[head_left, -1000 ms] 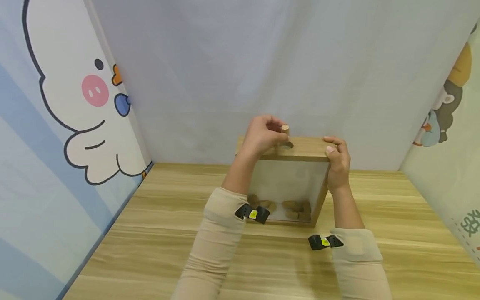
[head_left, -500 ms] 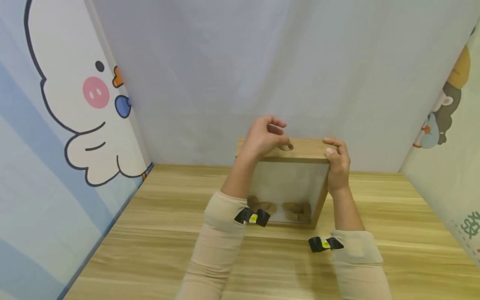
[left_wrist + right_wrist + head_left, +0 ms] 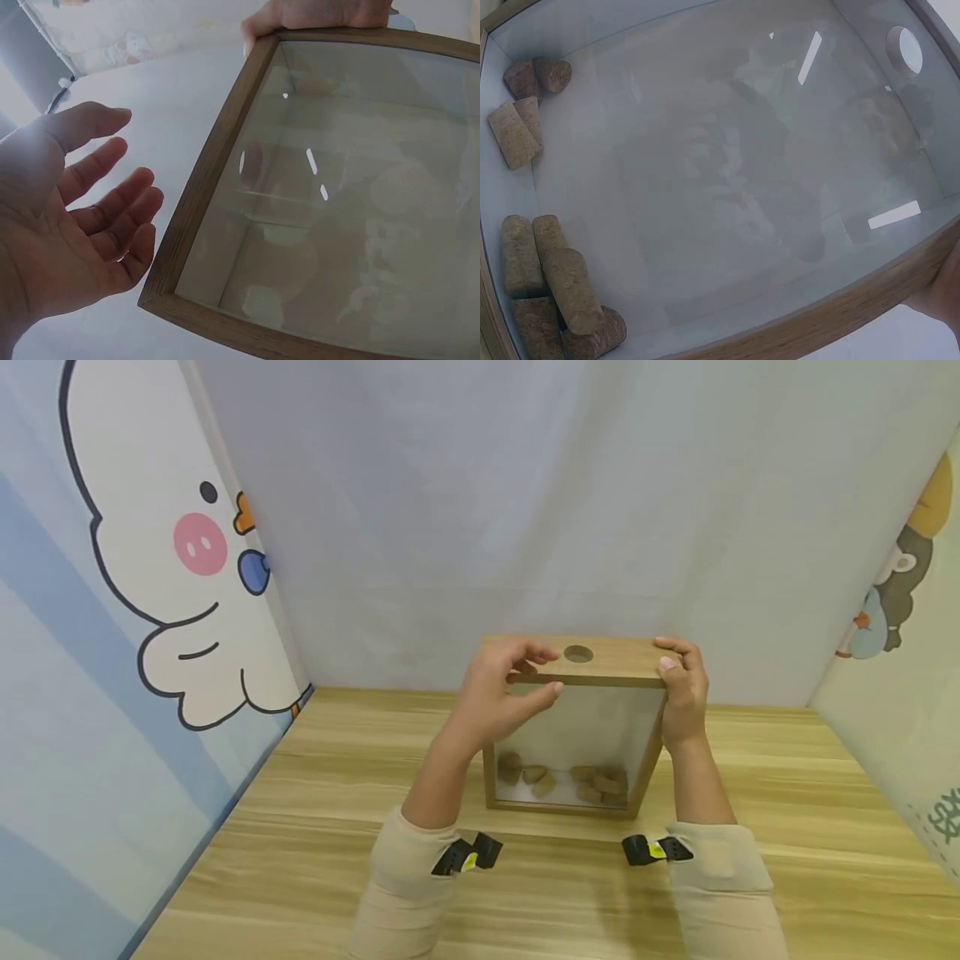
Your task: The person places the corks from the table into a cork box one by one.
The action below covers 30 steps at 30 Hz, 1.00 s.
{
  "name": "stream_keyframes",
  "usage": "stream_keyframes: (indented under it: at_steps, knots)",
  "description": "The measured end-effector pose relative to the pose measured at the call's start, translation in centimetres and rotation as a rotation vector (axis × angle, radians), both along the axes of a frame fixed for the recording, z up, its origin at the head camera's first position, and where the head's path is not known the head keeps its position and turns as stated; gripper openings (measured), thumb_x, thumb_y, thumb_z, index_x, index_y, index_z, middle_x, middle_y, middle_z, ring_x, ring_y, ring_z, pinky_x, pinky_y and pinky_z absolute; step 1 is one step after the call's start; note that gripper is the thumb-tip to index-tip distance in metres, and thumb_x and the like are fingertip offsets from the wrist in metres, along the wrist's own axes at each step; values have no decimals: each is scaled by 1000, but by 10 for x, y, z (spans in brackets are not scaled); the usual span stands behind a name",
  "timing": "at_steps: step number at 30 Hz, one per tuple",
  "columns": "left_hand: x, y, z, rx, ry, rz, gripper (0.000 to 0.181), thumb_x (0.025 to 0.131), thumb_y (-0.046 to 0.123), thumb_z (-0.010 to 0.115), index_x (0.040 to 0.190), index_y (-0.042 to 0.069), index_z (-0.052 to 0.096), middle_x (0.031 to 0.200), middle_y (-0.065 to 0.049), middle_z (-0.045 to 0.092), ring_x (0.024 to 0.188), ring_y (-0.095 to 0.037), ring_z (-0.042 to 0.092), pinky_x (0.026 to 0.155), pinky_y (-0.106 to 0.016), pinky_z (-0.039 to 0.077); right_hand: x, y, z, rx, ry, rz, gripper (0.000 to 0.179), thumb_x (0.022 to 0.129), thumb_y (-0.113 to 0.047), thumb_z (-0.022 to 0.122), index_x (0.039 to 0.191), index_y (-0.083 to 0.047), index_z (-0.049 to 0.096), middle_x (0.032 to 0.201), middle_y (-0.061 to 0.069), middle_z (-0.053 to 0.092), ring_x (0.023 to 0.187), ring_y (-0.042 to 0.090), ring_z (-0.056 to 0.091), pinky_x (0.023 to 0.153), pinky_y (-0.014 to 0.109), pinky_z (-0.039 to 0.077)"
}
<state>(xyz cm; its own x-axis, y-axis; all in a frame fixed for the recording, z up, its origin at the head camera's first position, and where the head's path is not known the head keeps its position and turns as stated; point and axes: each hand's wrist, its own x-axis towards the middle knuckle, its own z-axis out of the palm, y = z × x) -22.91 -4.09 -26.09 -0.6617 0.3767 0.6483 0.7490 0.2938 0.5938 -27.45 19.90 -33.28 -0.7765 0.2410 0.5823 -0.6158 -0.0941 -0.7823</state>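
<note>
A shallow wooden frame box (image 3: 615, 658) with a clear front stands upright on the table. Its top edge has a round hole (image 3: 578, 653). Several corks (image 3: 571, 289) lie inside along the bottom, in two loose groups. My left hand (image 3: 491, 695) is at the box's upper left, just left of the hole, fingers loosely bent and thumb apart. In the left wrist view no object is in that hand (image 3: 82, 225). My right hand (image 3: 684, 697) grips the upper right corner, thumb at the front and fingers over the top.
The wood-grain table (image 3: 360, 777) extends around the box. Behind it hangs a plain pale cloth (image 3: 420, 527). Cartoon-printed panels flank the table, the left panel (image 3: 112, 652) bearing a large white figure. Black straps (image 3: 471, 853) circle both sleeved wrists.
A cork pinched upright over the hole a second ago has left my left hand and gone down the hole. That hand has since drawn left and down, uncovering the hole. My right hand keeps its grip.
</note>
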Motion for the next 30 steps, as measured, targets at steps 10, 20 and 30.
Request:
stream_keyframes:
  at_steps: [10, 20, 30]
  knots:
    - [18, -9, -30, -300, 366, 199, 29, 78, 24, 74, 103, 10, 67, 99, -5, 61, 86, -19, 57, 69, -32, 46, 1, 2, 2, -5, 0, -13, 29, 85, -19, 43, 107, -12, 61, 113, 6, 47, 97, 19, 39, 82, 35, 25]
    - [34, -21, -55, -539, 414, 436, 40, 72, 39, 77, 104, 16, 66, 100, -8, 57, 86, -24, 55, 65, -40, 41, 2, 0, 1, -16, -10, -5, 28, 85, -20, 43, 107, -14, 60, 109, 6, 46, 92, 20, 41, 77, 36, 29]
    - [36, -39, -84, -656, 290, 508, 33, 73, 37, 75, 99, 17, 69, 99, -7, 58, 89, -27, 56, 69, -44, 43, 2, -2, 3, -28, -21, 4, 28, 85, -19, 44, 107, -13, 60, 104, 8, 48, 88, 19, 43, 73, 34, 33]
